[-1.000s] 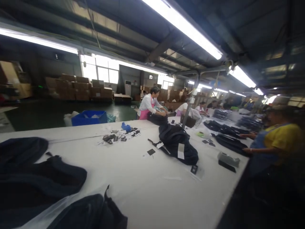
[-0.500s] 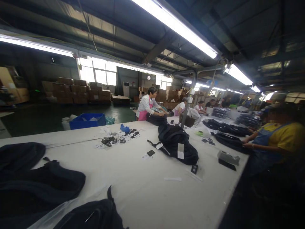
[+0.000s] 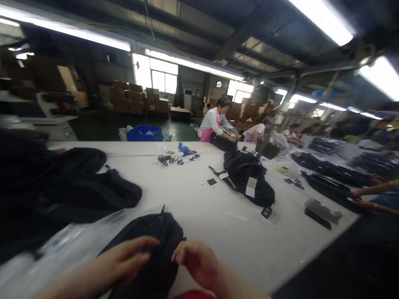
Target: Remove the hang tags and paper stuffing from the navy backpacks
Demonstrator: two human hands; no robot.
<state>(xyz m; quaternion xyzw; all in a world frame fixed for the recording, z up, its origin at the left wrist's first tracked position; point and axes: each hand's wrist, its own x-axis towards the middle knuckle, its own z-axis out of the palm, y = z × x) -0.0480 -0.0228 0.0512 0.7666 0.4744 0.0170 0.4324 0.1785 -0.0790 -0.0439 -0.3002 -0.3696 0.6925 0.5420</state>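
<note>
A black backpack (image 3: 165, 232) lies on the white table (image 3: 205, 211) right in front of me. My left hand (image 3: 132, 257) is over its left side, thumb and fingers apart, with nothing visible in it. At the bag's right edge is my right hand (image 3: 198, 257), loosely cupped with bent fingers and no held thing showing. Both hands are slightly blurred, and whether they touch the fabric I cannot tell. Clear plastic wrap (image 3: 77, 236) spreads to the left of the bag. Farther up the table lies another black backpack (image 3: 246, 170) with a pale tag (image 3: 251, 187) on it.
More dark bags (image 3: 93, 191) are piled at the left. Loose tags (image 3: 177, 158) lie in a heap mid-table, and a tape dispenser (image 3: 322, 211) sits near the right edge. A co-worker in a pink apron (image 3: 207, 135) handles a bag across the table. A blue bin (image 3: 144, 133) stands behind.
Both my hands have come into view at the near backpack. The camera view has turned left, so the far things appear farther right, and more of the near bag shows.
</note>
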